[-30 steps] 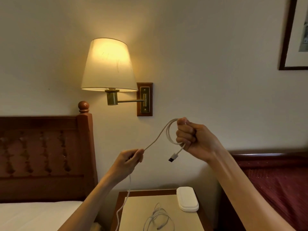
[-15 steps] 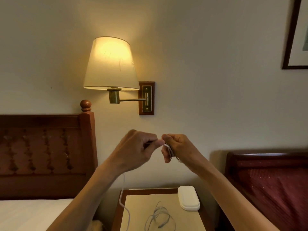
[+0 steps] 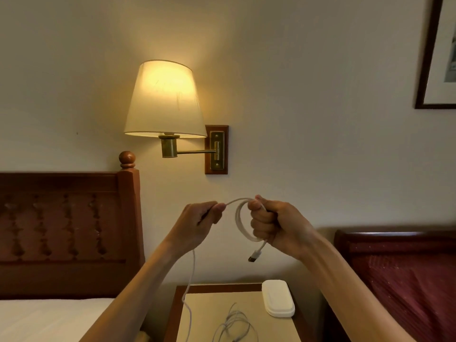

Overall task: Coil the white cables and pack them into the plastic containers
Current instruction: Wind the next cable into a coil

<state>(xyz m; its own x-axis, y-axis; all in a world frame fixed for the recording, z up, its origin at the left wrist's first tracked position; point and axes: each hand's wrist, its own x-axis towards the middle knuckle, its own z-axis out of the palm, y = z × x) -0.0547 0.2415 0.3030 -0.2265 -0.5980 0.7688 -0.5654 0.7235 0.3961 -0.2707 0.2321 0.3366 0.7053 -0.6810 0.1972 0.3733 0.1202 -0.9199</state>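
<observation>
Clearly the right hand (image 3: 276,225) grips the white USB cable's (image 3: 240,225) loops while the left hand (image 3: 199,223) pinches its slack; loosening could spring the coil apart.

Both my forearms were bare all the way up, no sleeves anywhere in view. My left hand (image 3: 201,224) wore no watch, no band at the wrist. My right hand (image 3: 276,225) was just as plain: no rings on the fingers (image 3: 259,222), no glove, nothing worn.
</observation>
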